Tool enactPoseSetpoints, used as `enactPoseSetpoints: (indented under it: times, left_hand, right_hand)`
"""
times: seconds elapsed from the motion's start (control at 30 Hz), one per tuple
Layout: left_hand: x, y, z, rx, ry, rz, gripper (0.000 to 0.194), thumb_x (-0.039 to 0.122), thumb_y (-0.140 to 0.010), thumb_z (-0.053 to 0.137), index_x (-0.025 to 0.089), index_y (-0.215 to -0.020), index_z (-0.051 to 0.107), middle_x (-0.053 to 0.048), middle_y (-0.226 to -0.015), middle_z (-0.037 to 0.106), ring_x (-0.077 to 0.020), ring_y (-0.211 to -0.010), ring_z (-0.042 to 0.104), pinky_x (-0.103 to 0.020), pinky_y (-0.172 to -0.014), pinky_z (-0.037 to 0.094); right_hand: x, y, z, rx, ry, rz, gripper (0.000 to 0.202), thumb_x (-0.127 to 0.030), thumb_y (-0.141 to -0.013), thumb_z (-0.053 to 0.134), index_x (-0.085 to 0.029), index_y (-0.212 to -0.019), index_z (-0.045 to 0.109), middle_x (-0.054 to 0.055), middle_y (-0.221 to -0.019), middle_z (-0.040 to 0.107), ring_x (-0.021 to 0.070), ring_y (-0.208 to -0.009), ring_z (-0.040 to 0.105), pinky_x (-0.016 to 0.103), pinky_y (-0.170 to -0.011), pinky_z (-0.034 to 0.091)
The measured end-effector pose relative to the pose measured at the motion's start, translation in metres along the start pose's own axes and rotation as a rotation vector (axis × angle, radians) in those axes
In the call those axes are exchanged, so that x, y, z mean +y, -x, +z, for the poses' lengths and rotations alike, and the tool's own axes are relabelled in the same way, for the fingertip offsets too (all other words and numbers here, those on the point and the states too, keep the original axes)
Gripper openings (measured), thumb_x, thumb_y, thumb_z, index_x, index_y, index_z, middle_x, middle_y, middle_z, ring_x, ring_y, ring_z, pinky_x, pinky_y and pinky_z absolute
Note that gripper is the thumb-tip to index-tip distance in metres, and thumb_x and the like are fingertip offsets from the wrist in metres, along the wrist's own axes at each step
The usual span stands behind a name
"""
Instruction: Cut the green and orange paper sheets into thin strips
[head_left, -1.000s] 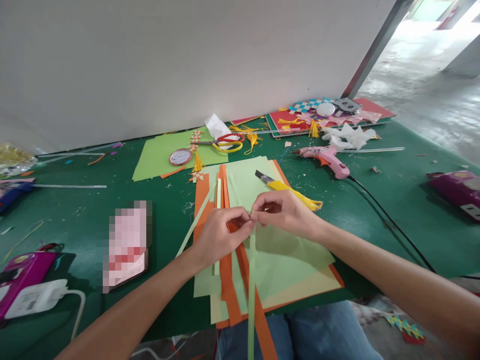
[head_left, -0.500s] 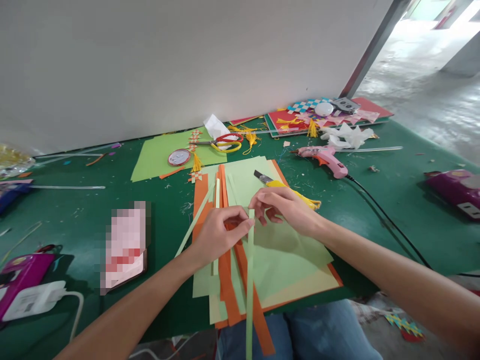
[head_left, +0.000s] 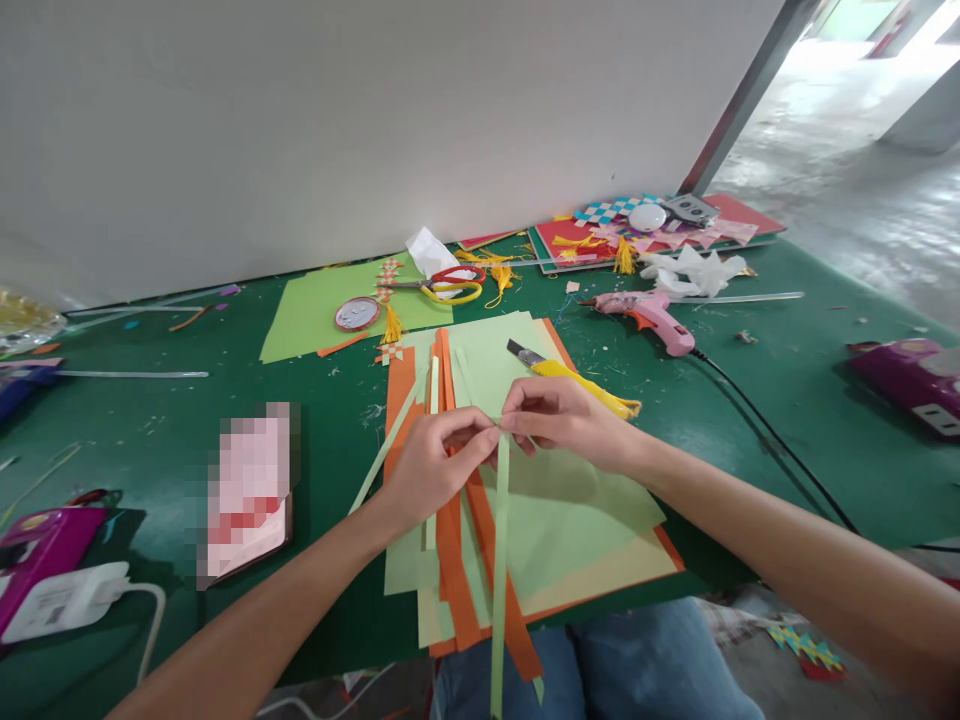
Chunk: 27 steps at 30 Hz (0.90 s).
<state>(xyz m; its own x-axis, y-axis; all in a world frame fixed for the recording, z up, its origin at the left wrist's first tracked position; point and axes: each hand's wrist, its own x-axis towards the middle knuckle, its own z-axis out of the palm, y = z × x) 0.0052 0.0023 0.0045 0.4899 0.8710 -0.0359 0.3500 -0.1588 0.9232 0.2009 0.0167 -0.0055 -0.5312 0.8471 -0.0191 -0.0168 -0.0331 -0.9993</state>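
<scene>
A long light-green paper strip (head_left: 500, 570) hangs from my fingertips down past the table's front edge. My left hand (head_left: 450, 455) pinches its top end between thumb and forefinger. From the other side, my right hand (head_left: 559, 420) closes thumb and fingers on the same end, the fingertips of both hands almost meeting. Beneath lie pale green paper sheets (head_left: 600, 540) over orange ones, with several orange strips (head_left: 454, 560) and green strips loose on top. Just behind my right hand rests a yellow utility knife (head_left: 559, 370), its blade out.
A pink glue gun (head_left: 660, 320) with a black cord lies to the right. Scissors (head_left: 442, 287), yellow tassels (head_left: 624, 255) and a round tin (head_left: 358, 314) are at the back. A phone (head_left: 251, 500) sits at left, near a purple power strip (head_left: 52, 540); another purple device (head_left: 907, 385) is far right.
My right hand has come in and slightly down, its fingers closing on the strip's top end. The left hand keeps its pinch; the strip's top now sits slightly lower.
</scene>
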Motion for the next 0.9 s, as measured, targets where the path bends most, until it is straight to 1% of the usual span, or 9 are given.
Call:
enactPoseSetpoints:
  times: [0.17,0.33,0.53,0.7,0.9]
  left_hand:
    - [-0.0015,-0.0006,0.001,0.015,-0.001,-0.008,0.024,0.029,-0.09,0.052,0.016,-0.072,0.059,0.003,-0.059,0.053,-0.0089,-0.053,0.045,-0.019,-0.05,0.034]
    - [-0.0028,-0.0019,0.0018,0.044,0.045,-0.013,0.022,0.027,-0.089,0.052,0.016,-0.07,0.057,0.004,-0.06,0.052,-0.0091,-0.055,0.047,-0.019,-0.052,0.037]
    - [-0.0039,-0.0025,0.0021,0.032,0.097,-0.033,0.021,0.025,-0.089,0.052,0.016,-0.071,0.058,0.002,-0.064,0.055,-0.0098,-0.059,0.05,-0.019,-0.056,0.041]
    - [-0.0031,-0.0014,0.0038,-0.025,0.142,-0.052,0.019,0.026,-0.09,0.053,0.016,-0.074,0.059,0.0,-0.07,0.062,-0.0124,-0.064,0.058,-0.022,-0.062,0.047]
    - [-0.0012,-0.0009,0.0036,-0.031,0.147,-0.054,0.017,0.024,-0.087,0.054,0.016,-0.073,0.059,-0.002,-0.072,0.066,-0.0136,-0.065,0.06,-0.022,-0.061,0.047]
  right_hand:
    - [0.0036,-0.0006,0.001,0.019,-0.007,-0.009,0.021,-0.034,-0.082,0.065,-0.016,-0.074,0.057,-0.003,-0.058,0.056,0.0068,-0.049,0.045,0.021,-0.045,0.028]
    - [0.0051,-0.0006,0.0035,0.051,0.026,-0.045,0.021,-0.034,-0.082,0.065,-0.017,-0.074,0.058,-0.003,-0.059,0.055,0.0084,-0.054,0.049,0.022,-0.048,0.032]
    - [0.004,-0.0008,0.0035,0.089,0.032,-0.052,0.018,-0.031,-0.083,0.063,-0.016,-0.074,0.058,-0.004,-0.058,0.054,0.0079,-0.053,0.048,0.022,-0.047,0.032]
    - [0.001,-0.0004,0.0004,0.166,-0.005,-0.069,0.02,-0.033,-0.081,0.066,-0.017,-0.074,0.056,-0.004,-0.059,0.053,0.0079,-0.052,0.048,0.022,-0.046,0.03]
    - [-0.0014,-0.0001,-0.0033,0.215,-0.033,-0.075,0.019,-0.031,-0.083,0.064,-0.017,-0.073,0.056,-0.003,-0.059,0.053,0.0075,-0.052,0.047,0.022,-0.045,0.029]
